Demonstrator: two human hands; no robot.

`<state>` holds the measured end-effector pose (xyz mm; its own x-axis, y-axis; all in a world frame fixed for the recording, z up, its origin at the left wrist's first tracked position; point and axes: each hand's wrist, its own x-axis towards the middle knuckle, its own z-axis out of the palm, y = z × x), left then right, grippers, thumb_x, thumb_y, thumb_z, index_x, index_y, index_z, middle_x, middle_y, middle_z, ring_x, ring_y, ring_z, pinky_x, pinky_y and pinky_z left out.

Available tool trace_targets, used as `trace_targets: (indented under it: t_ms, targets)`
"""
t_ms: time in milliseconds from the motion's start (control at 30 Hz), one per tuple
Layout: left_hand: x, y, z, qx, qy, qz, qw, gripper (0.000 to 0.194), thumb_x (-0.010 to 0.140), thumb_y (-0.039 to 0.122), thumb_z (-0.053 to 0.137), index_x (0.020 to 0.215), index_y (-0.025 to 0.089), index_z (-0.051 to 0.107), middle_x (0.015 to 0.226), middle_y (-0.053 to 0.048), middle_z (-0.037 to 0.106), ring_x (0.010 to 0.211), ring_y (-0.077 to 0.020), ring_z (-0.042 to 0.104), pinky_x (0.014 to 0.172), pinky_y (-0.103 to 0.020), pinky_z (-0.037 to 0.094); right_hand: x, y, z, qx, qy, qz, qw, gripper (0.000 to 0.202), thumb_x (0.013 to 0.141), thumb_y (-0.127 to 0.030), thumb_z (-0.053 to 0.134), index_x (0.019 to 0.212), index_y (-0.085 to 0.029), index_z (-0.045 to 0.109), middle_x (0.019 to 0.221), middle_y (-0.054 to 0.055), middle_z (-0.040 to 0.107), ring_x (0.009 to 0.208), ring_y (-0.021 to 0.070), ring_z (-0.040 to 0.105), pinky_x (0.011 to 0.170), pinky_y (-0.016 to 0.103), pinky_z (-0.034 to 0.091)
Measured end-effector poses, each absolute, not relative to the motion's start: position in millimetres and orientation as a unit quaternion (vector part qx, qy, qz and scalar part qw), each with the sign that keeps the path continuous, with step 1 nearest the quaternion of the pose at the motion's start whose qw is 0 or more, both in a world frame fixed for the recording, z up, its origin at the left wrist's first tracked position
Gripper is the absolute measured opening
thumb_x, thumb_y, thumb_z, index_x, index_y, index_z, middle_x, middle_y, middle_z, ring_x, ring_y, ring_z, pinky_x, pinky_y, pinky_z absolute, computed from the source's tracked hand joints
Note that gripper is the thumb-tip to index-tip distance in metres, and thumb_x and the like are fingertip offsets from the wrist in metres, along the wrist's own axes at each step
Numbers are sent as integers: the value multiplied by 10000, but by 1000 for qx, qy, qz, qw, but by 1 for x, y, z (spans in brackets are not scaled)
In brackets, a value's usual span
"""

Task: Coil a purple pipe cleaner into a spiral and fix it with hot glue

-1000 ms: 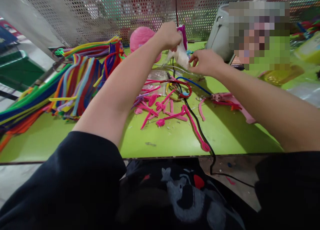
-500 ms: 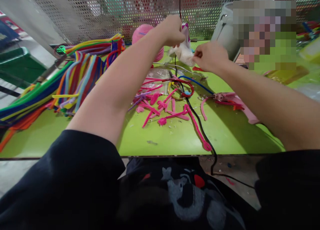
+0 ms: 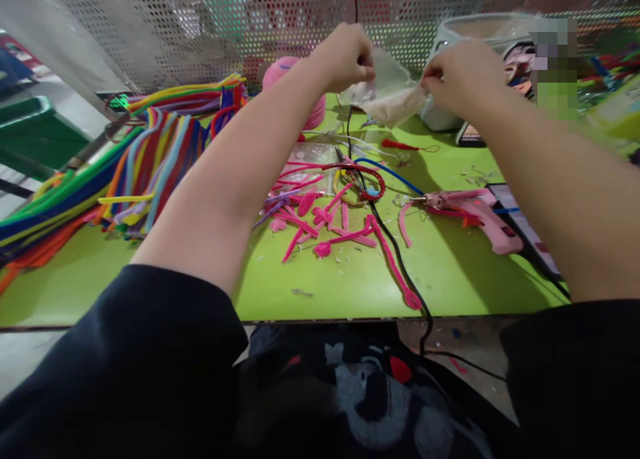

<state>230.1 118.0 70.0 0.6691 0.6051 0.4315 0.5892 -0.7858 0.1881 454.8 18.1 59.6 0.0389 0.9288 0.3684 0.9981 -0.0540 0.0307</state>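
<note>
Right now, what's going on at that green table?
Two hands are holding a clear bag toward the back of the green table: the left hand pinches one side and the right hand the other. Something pale is in it, but I can't tell what. Nearer the front lie scattered pink fuzzy stems, with a pink glue gun on the right and colourful stem bundles on the left.

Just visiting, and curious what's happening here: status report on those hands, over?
Left hand and right hand both pinching translucent plastic bag with whitish contents. Bag spread between them. Nothing apparently in its way; pink plastic glue gun lies apart from it.
</note>
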Motion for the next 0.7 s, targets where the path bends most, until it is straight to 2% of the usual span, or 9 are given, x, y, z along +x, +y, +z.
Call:
trace_targets:
  t_ms: [100,167,200,267,333,400,500,600,700]
  targets:
    - [234,117,67,904,334,265,29,270,880,179,691,1019,50,884,839,-59,806,683,-112,451,754,-286,397,458,23,63,-714,-675,-119,140,379,1046,-236,632,1342,-70,802,1364,242,748,1424,491,627,1159,697,502]
    - [236,116,64,892,350,281,43,282,871,173,662,985,36,880,825,-72,810,678,-114,517,732,-283,421,462,29,61,-712,-681,-65,158,336,1059,-218,636,1317,-84,806,1294,199,780,1415,411,652,1211,647,481]
    - [237,116,63,886,360,289,50,288,866,172,646,973,37,877,821,-73,814,673,-115,539,722,-282,434,465,33,59,-711,-682,-24,171,306,1073,-239,643,1291,-98,804,1236,164,795,1352,348,699,1201,597,511]
    - [236,115,60,873,378,302,62,270,848,162,630,918,60,870,800,-69,817,669,-118,560,727,-290,462,468,42,54,-711,-667,71,211,290,1097,-330,658,1262,-119,769,1155,105,785,1150,236,763,1082,483,613]
    - [234,114,59,863,391,310,73,228,847,170,630,815,122,850,780,-56,820,674,-127,564,759,-314,491,469,48,51,-704,-638,158,269,355,1096,-416,668,1300,-130,711,1189,93,749,1024,190,754,936,405,661]
    - [231,114,60,856,403,313,83,241,867,202,638,684,198,794,763,-43,822,678,-138,563,785,-338,506,466,52,53,-697,-599,216,329,400,1094,-431,666,1369,-141,670,1261,107,719,1039,193,739,909,388,661]
    - [230,115,60,847,418,313,95,311,879,231,628,584,256,724,751,-32,822,695,-151,570,778,-350,498,461,53,61,-709,-537,241,388,425,1085,-424,677,1409,-150,655,1326,119,697,1123,221,725,967,427,649]
    - [234,115,60,841,427,319,97,271,828,180,603,607,224,754,712,-47,800,677,-146,554,745,-342,474,459,50,64,-725,-510,231,400,390,1071,-396,703,1367,-144,678,1341,119,696,1176,235,714,1014,453,634]
    - [238,113,61,837,428,326,95,261,806,149,578,705,141,818,654,-46,757,628,-125,521,711,-317,450,459,48,58,-731,-504,230,398,373,1061,-387,717,1339,-139,691,1343,119,697,1199,242,707,1034,464,626]
